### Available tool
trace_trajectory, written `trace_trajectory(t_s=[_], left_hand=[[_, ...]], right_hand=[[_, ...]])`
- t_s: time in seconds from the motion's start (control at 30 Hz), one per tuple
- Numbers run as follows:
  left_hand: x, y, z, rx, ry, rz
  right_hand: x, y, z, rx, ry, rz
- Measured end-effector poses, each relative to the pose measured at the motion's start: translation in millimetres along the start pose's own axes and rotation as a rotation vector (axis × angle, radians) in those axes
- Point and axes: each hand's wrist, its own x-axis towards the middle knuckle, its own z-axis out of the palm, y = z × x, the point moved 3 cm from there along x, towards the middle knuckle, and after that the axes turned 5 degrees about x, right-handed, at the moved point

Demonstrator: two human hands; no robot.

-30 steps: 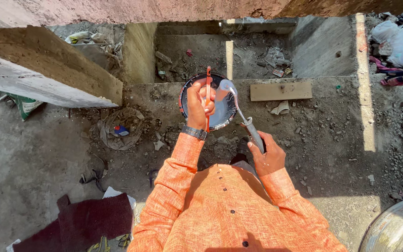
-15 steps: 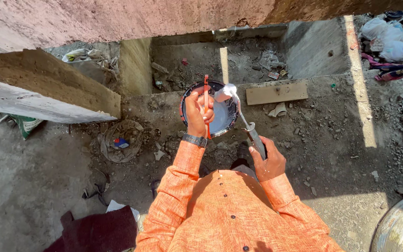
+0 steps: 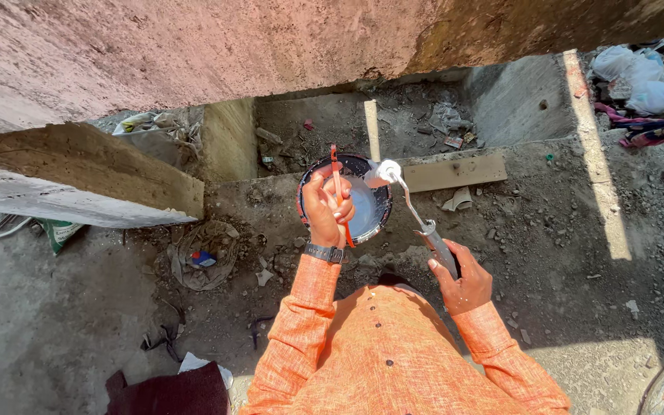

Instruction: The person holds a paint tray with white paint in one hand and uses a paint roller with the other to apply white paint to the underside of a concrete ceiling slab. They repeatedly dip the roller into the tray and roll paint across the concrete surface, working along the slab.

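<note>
My left hand (image 3: pixel 326 209) grips the red handle (image 3: pixel 337 178) of a round paint bucket (image 3: pixel 372 209) holding whitish paint, hanging it in front of me. My right hand (image 3: pixel 461 281) is closed around the grey grip of a small paint roller (image 3: pixel 392 172). The roller's white head rests at the bucket's far right rim. I wear orange sleeves and a dark wristband on the left wrist.
A rough pink wall (image 3: pixel 194 54) fills the top, with a concrete ledge (image 3: pixel 78 180) at left. Far below lie dusty ground, a wooden plank (image 3: pixel 455 172), a shallow basket (image 3: pixel 203 253), plastic bags (image 3: pixel 639 84) and a dark cloth (image 3: pixel 170 392).
The view has shifted slightly, and the wall fills more of the top. The bucket and roller stay held together in much the same pose.
</note>
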Motion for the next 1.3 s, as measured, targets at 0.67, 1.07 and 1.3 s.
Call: trace_trajectory(t_s=[0.67, 1.07, 1.3], left_hand=[[-20.4, -40.5, 38.8, 0.136, 0.129, 0.009], [-71.0, -5.5, 27.9, 0.151, 0.061, 0.1], [-92.8, 13.3, 16.6, 0.198, 0.123, 0.138]], right_hand=[[41.3, 123.1, -27.0, 0.481, -0.309, 0.364], [176.7, 75.7, 42.9, 1.029, -0.115, 0.296], [211.3, 51.0, 63.3, 1.159, -0.07, 0.15]])
